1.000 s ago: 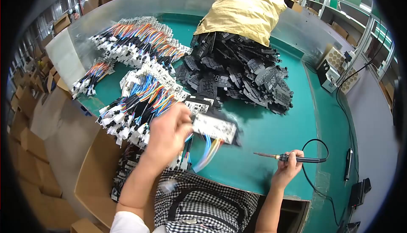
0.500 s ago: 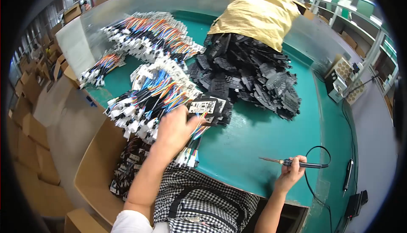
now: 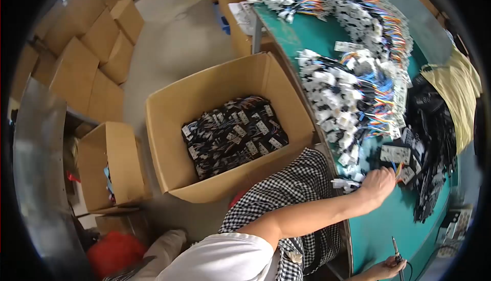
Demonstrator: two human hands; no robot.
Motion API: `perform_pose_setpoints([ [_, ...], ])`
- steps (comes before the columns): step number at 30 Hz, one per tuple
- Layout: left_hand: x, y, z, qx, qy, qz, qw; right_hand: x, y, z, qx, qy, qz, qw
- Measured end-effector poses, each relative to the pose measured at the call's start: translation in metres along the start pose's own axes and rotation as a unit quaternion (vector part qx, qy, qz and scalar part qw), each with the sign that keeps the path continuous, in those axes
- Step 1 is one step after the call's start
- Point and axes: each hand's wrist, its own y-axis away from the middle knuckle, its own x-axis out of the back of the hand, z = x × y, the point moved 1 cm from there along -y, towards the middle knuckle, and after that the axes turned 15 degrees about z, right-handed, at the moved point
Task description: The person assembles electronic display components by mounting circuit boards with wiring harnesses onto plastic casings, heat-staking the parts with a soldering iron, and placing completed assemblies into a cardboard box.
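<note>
My left hand [image 3: 378, 185] has its fingers curled at the coloured wires below a white circuit board [image 3: 395, 153] on the green table. The fingertips are pressed in among the wires, beside black panels. My right hand [image 3: 387, 269], low at the right, grips a soldering iron [image 3: 396, 250] whose tip points up and away. Just beyond my left hand lies a heap of wired boards with white connectors [image 3: 340, 104]. The pile of black panels [image 3: 433, 127] lies to the right, partly under a yellow sack [image 3: 456, 94].
A large open cardboard box [image 3: 176, 97] beside the table holds several black panels with boards [image 3: 235, 132]. A smaller box [image 3: 125, 166] stands further left. Another person in red [image 3: 116, 250] is at the lower left. The table edge [image 3: 291, 71] runs beside the large box.
The view has swung left and down, bringing the large box into full sight. My left hand earlier moved a white board onto the black panels. The soldering iron remains in my right hand.
</note>
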Motion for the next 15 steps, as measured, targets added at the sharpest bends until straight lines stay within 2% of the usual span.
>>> perform_pose_setpoints([
  [1,0.019,0.003,-0.002,-0.045,0.022,-0.048,0.998,-0.002,0.000,-0.002,-0.003,0.000,0.005,1.000],
  [3,0.040,0.015,-0.006,-0.065,0.139,-0.108,0.982,-0.008,0.000,-0.005,-0.009,-0.003,0.020,1.000],
  [5,0.073,0.032,-0.017,-0.127,0.215,-0.116,0.961,-0.004,-0.003,-0.001,-0.010,-0.001,0.026,1.000],
  [6,0.094,0.038,-0.025,-0.132,0.243,-0.153,0.949,-0.002,-0.011,0.010,-0.021,0.022,0.077,0.997],
  [7,0.104,0.048,-0.037,-0.141,0.283,-0.149,0.937,-0.001,-0.014,0.015,-0.019,0.022,0.075,0.997],
  [8,0.118,0.056,-0.049,-0.155,0.296,-0.161,0.929,0.002,-0.015,0.016,-0.028,0.047,0.125,0.991],
  [10,0.165,0.057,-0.077,-0.141,0.313,-0.246,0.907,0.000,-0.012,0.013,-0.015,0.042,0.104,0.994],
  [13,0.204,0.078,-0.124,-0.059,0.299,-0.275,0.912,-0.004,-0.006,0.007,0.004,0.033,0.069,0.997],
  [14,0.222,0.084,-0.138,-0.004,0.284,-0.292,0.913,-0.005,-0.004,0.006,0.008,0.030,0.056,0.998],
  [15,0.232,0.095,-0.155,0.037,0.263,-0.267,0.926,-0.006,-0.003,0.005,0.012,0.027,0.043,0.999],
])
